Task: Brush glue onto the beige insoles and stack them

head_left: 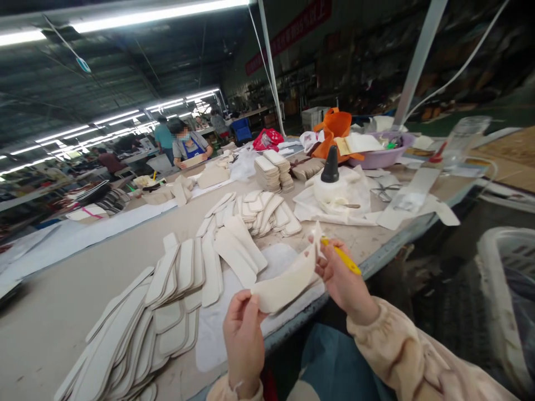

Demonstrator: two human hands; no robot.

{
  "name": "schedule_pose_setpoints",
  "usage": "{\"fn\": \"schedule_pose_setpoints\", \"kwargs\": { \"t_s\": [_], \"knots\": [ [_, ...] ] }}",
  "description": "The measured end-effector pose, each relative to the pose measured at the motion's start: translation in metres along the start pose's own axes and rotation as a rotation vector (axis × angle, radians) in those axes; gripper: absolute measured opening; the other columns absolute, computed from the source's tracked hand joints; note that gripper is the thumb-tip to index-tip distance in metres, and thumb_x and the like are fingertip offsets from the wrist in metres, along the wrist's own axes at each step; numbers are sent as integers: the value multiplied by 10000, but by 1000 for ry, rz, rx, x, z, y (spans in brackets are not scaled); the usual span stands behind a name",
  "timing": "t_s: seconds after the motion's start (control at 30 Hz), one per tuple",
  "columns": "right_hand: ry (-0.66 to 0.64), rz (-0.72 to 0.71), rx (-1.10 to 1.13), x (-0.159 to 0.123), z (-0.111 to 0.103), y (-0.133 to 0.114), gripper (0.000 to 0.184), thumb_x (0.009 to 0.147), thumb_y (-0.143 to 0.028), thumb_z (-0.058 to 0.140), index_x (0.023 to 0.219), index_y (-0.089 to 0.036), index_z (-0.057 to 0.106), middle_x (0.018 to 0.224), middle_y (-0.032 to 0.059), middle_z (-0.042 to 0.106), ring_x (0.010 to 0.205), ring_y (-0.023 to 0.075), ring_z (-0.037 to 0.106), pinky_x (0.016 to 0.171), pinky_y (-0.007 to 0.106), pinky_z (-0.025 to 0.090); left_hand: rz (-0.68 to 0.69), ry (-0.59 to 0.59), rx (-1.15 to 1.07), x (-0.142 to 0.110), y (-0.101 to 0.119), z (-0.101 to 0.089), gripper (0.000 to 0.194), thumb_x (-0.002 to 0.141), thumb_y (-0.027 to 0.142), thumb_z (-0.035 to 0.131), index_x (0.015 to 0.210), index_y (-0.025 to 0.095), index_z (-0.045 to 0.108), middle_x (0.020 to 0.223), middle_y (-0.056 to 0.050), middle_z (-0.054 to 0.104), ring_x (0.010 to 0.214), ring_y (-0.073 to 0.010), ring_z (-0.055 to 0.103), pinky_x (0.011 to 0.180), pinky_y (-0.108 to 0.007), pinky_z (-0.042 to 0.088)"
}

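Cream strip [287, 285], long axis up-right

The person wears loose sleeves [422, 356] of pale peach colour; the fabric is wrinkled, and the cuffs [370, 314] are gathered. Over the lap there is dark teal cloth [334, 362].

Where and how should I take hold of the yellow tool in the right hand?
Probably pinch the yellow tool by its rear end, from above on the person's right: that end sticks out from the right hand, pointing away from the pale strip, while the hand partly hides the front.
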State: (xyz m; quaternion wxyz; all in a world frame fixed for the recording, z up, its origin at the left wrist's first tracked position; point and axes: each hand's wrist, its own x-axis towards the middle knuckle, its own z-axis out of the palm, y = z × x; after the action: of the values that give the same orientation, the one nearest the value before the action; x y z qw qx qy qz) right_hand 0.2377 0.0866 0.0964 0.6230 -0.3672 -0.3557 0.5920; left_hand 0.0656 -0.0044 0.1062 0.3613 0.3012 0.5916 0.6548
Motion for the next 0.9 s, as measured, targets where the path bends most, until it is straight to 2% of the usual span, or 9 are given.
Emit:
{"fn": "schedule_pose_setpoints", "kwargs": {
  "t_s": [0.07,0.17,0.27,0.33,0.57,0.9],
  "knots": [
    [99,-109,-134,12,-11,1,413,753,-452,694,955,-285,375,756,-57,488,616,124,529,593,263,481,-33,-55,210,4,-19,-4,222,784,407,570,827,189,567,760,-12,665,666,-147,624,586,-259,503],
    [148,-193,-370,31,-28,8,487,651,-379,785,919,-259,396,697,-73,427,574,117,455,526,245,402,-29,-118,494,18,-36,-11,224,773,398,566,738,180,600,612,21,608,583,-132,567,566,-247,451],
    [157,-264,-684,43,-39,18,425,680,-410,743,889,-238,416,650,-73,412,546,121,421,522,259,357,-22,-134,613,31,-43,-15,213,747,369,588,650,181,615,589,18,611,602,-145,561,589,-255,420],
    [139,-279,-800,46,-43,24,379,713,-437,703,868,-233,423,626,-70,415,537,126,417,534,268,352,-15,-146,686,37,-45,-16,212,746,362,579,634,187,620,578,18,612,598,-153,557,591,-263,404],
    [112,-220,-941,48,-47,35,382,717,-502,667,863,-230,444,591,-57,449,527,147,446,541,277,368,-17,-164,848,41,-53,-18,197,744,337,552,634,195,632,578,11,634,598,-165,569,607,-276,393],
    [106,-200,-1040,47,-54,38,355,734,-514,627,871,-232,462,572,-52,470,517,157,477,542,278,378,-20,-200,933,44,-54,-21,197,762,330,532,644,204,627,580,17,628,594,-156,566,600,-268,376]
  ]
}}
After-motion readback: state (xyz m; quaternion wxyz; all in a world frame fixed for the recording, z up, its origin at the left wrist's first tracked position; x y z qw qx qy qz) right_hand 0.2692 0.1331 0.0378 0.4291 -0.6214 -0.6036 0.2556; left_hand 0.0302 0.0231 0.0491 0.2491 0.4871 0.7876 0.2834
